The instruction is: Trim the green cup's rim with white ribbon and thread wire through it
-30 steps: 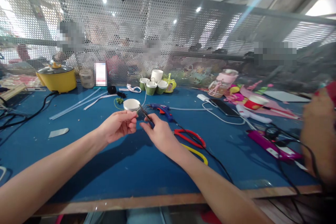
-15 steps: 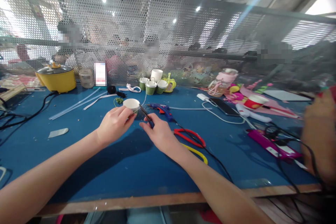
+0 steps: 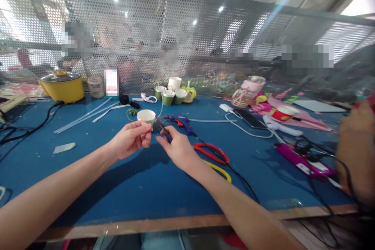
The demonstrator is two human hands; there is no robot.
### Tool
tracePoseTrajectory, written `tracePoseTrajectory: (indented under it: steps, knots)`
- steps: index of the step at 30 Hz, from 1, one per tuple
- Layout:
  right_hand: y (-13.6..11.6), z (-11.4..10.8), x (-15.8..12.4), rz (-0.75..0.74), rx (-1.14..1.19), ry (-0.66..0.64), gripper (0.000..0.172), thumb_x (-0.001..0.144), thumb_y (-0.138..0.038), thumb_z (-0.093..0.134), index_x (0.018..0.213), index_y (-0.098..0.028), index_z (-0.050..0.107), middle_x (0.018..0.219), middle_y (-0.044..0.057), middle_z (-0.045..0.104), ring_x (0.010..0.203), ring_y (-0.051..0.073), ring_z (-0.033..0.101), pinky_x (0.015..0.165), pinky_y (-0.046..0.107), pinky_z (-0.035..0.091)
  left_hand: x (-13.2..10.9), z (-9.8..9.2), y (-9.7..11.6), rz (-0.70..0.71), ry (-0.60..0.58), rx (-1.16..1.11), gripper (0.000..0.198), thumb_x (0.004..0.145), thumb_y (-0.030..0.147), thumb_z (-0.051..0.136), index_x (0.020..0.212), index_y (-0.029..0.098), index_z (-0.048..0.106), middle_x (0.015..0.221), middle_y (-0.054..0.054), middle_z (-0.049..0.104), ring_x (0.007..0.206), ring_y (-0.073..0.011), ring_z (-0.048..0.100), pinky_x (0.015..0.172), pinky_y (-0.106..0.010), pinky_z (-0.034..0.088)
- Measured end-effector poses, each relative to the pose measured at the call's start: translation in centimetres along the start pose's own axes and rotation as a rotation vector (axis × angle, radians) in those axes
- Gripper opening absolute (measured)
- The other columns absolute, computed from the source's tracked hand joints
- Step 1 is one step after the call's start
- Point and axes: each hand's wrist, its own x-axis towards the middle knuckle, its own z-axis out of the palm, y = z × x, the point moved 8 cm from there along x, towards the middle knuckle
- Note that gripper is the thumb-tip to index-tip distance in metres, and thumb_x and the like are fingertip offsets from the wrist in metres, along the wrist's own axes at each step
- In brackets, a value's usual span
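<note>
My left hand [image 3: 133, 138] has its thumb and forefinger pinched together at the near side of the white cup [image 3: 146, 116]; whether they nip anything thin there is too small for me to tell. My right hand [image 3: 178, 148] is closed around a slim dark tool [image 3: 163, 128], its long axis slanting from my grip forward and leftward, so its tip comes right by the cup's right rim. The cup lies just beyond my left fingertips, mouth up, and that hand is the nearer. A pale cord [image 3: 162, 107] rises beside the cup's right side. Right of the tool lies the blue glue gun [image 3: 181, 124]; farther back, green-wrapped cups [image 3: 168, 98] stand clustered on the blue table [image 3: 131, 195].
</note>
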Motion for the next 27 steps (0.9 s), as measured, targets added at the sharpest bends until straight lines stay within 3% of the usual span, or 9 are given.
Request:
tracePoseTrajectory:
  steps: [3,6,9,12,18,22,25,27]
  knots:
    - [0.0,-0.2,0.0,-0.003,0.011,-0.004,0.018,0.078,-0.032,0.052,0.088,-0.018,0.054,0.077,0.006,0.065,0.069,0.019,0.059,0.061,0.027,0.041,-0.6,-0.7,2.8,0.322,0.136,0.602,0.018,0.069,0.03,0.061,0.071,0.017,0.05,0.059,0.002,0.053,0.051,-0.0088,0.048,0.051,-0.023,0.039]
    - [0.1,-0.1,0.0,0.003,0.012,-0.005,0.017,0.078,-0.033,0.052,0.087,-0.018,0.054,0.073,0.005,0.065,0.065,0.017,0.058,0.058,0.026,0.04,-2.4,0.3,5.5,0.75,0.321,1.188,0.012,0.072,0.026,0.059,0.078,0.017,0.054,0.065,0.0,0.057,0.058,-0.0109,0.051,0.055,-0.023,0.041]
    - [0.3,0.1,0.0,0.032,-0.002,-0.019,0.017,0.077,-0.033,0.052,0.087,-0.019,0.054,0.07,0.004,0.064,0.061,0.016,0.057,0.054,0.024,0.039,-3.6,2.0,5.8,1.015,0.321,1.499,0.01,0.08,0.022,0.049,0.076,0.016,0.055,0.068,-0.004,0.06,0.061,-0.0123,0.054,0.056,-0.023,0.042]
    - [0.2,0.2,0.0,0.04,-0.024,-0.024,0.017,0.077,-0.033,0.052,0.086,-0.019,0.054,0.068,0.003,0.063,0.06,0.016,0.056,0.053,0.024,0.037,-3.9,2.7,5.6,1.108,0.283,1.619,0.018,0.082,0.019,0.045,0.068,0.015,0.056,0.066,-0.006,0.062,0.062,-0.0138,0.057,0.057,-0.024,0.044]
    - [0.0,0.2,0.0,0.031,-0.02,-0.031,0.018,0.077,-0.033,0.052,0.088,-0.018,0.054,0.068,0.003,0.063,0.06,0.016,0.056,0.053,0.024,0.037,-4.0,2.7,5.7,1.083,0.29,1.559,0.022,0.082,0.019,0.046,0.063,0.014,0.057,0.061,-0.006,0.062,0.056,-0.0127,0.055,0.054,-0.023,0.043]
    - [0.0,0.1,0.0,0.021,-0.032,-0.029,0.019,0.078,-0.033,0.052,0.09,-0.018,0.054,0.073,0.005,0.065,0.063,0.017,0.058,0.055,0.024,0.038,-2.7,0.6,5.5,0.773,0.381,1.266,0.019,0.079,0.023,0.05,0.063,0.015,0.057,0.055,-0.001,0.058,0.049,-0.0088,0.05,0.048,-0.019,0.039]
    - [0.1,0.3,0.0,0.019,-0.045,-0.064,0.018,0.078,-0.032,0.053,0.089,-0.018,0.054,0.076,0.005,0.065,0.065,0.017,0.059,0.057,0.025,0.039,-1.6,0.3,4.6,0.56,0.245,1.306,0.013,0.074,0.027,0.055,0.067,0.016,0.058,0.06,-0.001,0.06,0.051,-0.0101,0.051,0.049,-0.02,0.038]
    - [0.2,0.4,0.0,0.022,-0.057,-0.104,0.018,0.078,-0.032,0.054,0.089,-0.018,0.054,0.077,0.006,0.065,0.066,0.018,0.059,0.057,0.025,0.039,-1.5,0.6,4.9,0.516,0.165,1.44,0.016,0.069,0.033,0.061,0.07,0.017,0.059,0.065,-0.002,0.061,0.054,-0.0124,0.051,0.05,-0.023,0.038]
